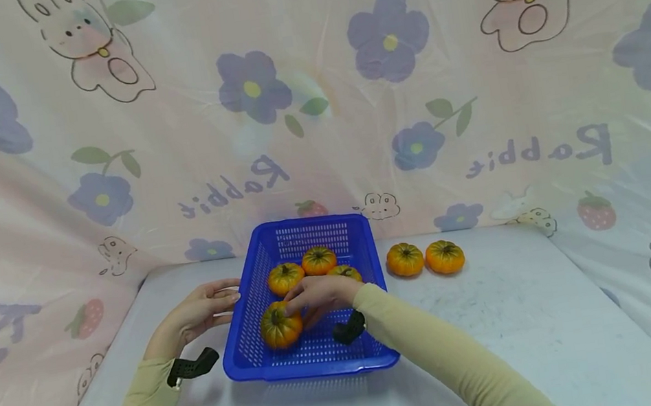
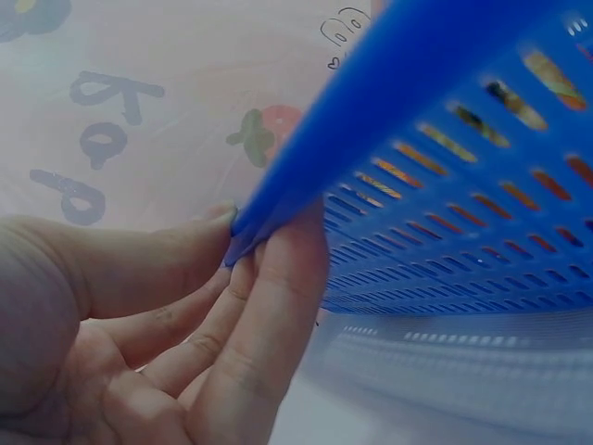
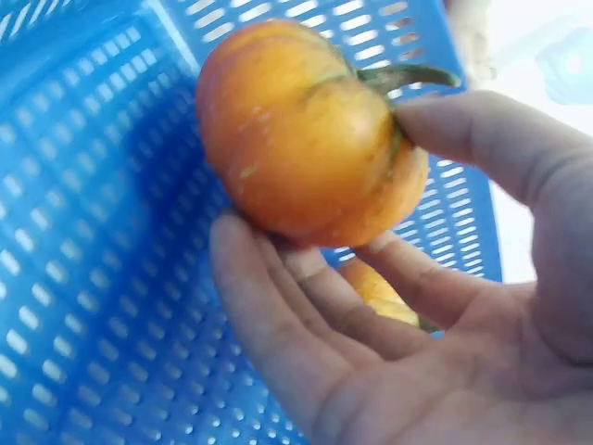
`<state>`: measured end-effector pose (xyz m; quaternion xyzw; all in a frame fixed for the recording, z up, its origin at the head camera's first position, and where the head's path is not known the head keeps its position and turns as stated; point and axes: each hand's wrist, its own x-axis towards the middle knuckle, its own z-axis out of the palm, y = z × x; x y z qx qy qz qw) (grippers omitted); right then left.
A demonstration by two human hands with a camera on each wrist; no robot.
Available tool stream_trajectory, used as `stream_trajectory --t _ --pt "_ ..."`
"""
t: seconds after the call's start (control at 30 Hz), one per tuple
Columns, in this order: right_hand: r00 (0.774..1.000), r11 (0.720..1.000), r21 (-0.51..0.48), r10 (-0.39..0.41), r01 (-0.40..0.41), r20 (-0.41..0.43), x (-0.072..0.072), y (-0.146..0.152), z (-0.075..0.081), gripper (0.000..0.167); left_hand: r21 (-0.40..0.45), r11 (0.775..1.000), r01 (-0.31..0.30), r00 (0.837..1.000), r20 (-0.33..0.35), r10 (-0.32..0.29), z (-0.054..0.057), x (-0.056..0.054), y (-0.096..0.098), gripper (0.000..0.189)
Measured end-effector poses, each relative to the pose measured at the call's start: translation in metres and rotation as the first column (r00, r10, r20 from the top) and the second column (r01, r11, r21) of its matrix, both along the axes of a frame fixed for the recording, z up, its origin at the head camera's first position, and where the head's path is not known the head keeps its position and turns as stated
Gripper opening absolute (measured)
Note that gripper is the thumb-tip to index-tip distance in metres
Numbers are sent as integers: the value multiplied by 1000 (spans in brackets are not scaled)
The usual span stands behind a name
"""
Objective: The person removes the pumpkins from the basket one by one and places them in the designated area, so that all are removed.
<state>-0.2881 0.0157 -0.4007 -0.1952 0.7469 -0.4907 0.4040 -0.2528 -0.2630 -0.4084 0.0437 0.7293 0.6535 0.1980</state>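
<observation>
A blue plastic basket [image 1: 318, 372] with slotted walls stands on the white table. My left hand [image 1: 197, 313] is at its left side; in the left wrist view, thumb and fingers pinch the basket's rim [image 2: 306, 153]. Inside the basket, my right hand [image 1: 327, 293] holds a small orange pumpkin [image 1: 279, 329] toward the near left corner. The right wrist view shows the thumb on top of this pumpkin [image 3: 296, 139] beside its stem, with fingers beneath. Farther back in the basket lie three more pumpkins [image 1: 319, 259], one partly hidden by the right hand.
Two more small pumpkins, one [image 1: 405, 259] beside the other [image 1: 445, 257], sit on the table [image 1: 522, 314] right of the basket. A printed cloth [image 1: 328, 133] with rabbits and flowers hangs behind the table. Each wrist carries a black camera mount [image 1: 192, 367].
</observation>
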Motion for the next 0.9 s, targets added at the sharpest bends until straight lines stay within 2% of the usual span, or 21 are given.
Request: stream_trajectory --t 0.37,0.67,0.9 --pt "987 981 -149 -104 121 120 -4 9 11 52 10 1000 6 1000 -14 -6 0 2 0 62" --pt "978 955 -240 -136 172 160 -6 23 18 51 11 1000 8 1000 -21 -8 0 1 0 63" --pt "982 955 -243 -144 171 123 -7 33 26 51 -1 1000 6 1000 -27 -6 1 2 0 63"
